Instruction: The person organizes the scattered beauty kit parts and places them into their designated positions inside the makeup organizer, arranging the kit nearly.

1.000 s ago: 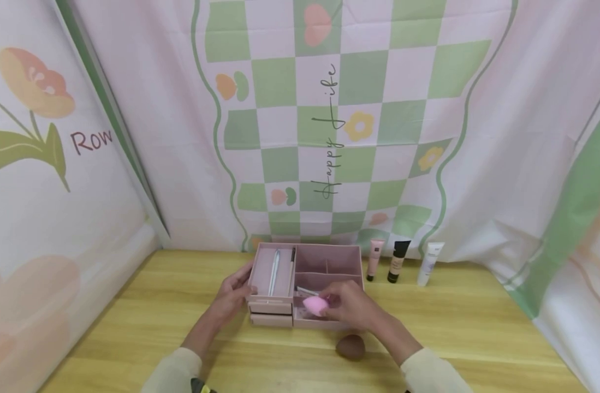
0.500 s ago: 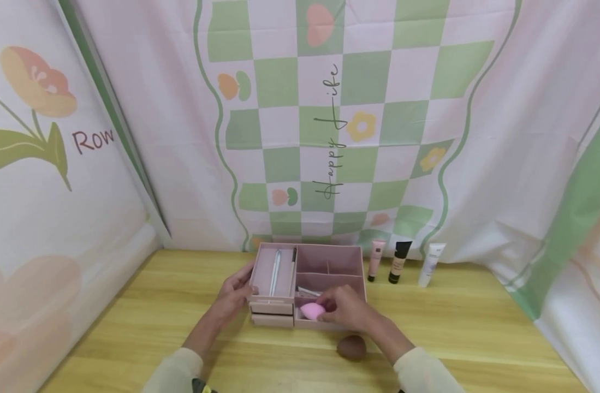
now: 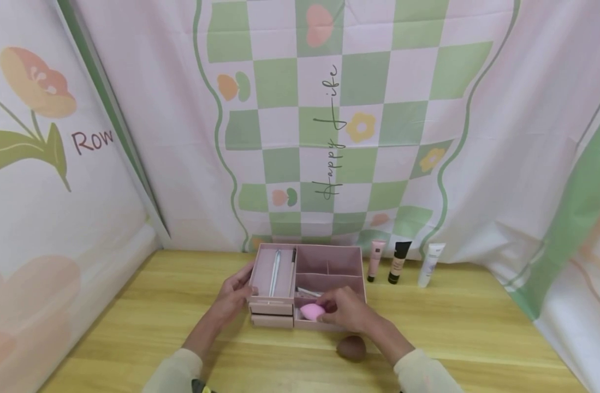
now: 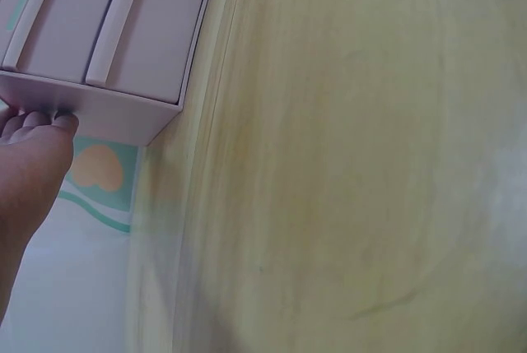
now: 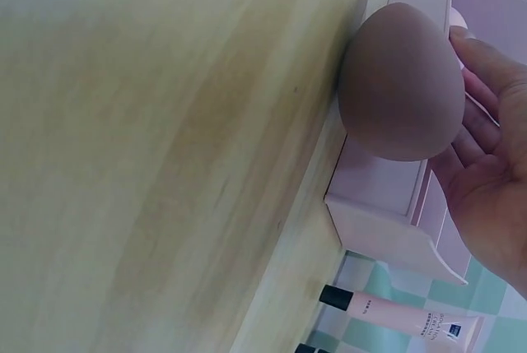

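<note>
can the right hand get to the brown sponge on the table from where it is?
Probably yes. The brown sponge lies bare on the table, just in front of the organizer, beside the right hand, but that hand holds the pink sponge.

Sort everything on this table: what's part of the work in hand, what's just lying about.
In hand:
pink sponge, held by right hand
pink organizer, steadied by left hand

Lying about:
brown sponge
three tubes
pens in the organizer's left compartment

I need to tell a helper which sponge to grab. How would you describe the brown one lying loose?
Find the pink organizer box in the middle of the wooden table. Just in front of it, beside the right hand, lies an egg-shaped brown sponge. The other sponge is pink and sits in the box.
</note>
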`<state>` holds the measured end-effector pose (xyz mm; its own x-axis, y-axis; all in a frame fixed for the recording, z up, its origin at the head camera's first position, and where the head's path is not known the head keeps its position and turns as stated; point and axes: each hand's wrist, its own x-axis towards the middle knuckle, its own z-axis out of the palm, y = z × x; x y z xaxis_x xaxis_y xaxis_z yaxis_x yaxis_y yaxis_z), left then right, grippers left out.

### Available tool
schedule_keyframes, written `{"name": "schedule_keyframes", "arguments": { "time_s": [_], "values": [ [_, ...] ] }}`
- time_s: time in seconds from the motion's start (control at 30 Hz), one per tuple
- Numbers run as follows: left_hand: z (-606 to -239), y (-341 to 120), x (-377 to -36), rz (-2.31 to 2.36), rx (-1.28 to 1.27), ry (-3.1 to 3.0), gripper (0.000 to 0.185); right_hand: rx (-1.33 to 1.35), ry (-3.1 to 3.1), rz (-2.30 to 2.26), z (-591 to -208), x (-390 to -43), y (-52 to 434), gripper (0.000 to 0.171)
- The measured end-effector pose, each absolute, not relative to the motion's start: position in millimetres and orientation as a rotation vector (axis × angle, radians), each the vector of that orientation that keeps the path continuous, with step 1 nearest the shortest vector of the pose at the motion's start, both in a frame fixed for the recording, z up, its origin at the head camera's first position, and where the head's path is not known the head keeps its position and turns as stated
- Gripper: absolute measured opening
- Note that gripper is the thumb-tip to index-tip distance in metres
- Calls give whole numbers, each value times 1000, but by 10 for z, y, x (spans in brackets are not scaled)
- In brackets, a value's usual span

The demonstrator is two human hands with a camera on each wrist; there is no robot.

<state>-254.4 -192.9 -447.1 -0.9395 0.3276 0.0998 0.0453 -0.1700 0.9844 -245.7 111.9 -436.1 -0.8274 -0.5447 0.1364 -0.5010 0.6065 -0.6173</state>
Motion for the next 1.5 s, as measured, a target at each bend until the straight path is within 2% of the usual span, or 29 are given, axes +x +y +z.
{"name": "schedule_keyframes", "arguments": {
  "time_s": [0.83, 1.5],
  "values": [
    [-4462, -1920, -2541, 2228, 423, 1905, 77, -924, 2725, -1133, -4360, -2394, 1297, 25],
    [-4458, -1920, -2525, 2238, 410, 1897, 76, -989, 2708, -1130, -4238, -2094, 1700, 21]
  ]
}}
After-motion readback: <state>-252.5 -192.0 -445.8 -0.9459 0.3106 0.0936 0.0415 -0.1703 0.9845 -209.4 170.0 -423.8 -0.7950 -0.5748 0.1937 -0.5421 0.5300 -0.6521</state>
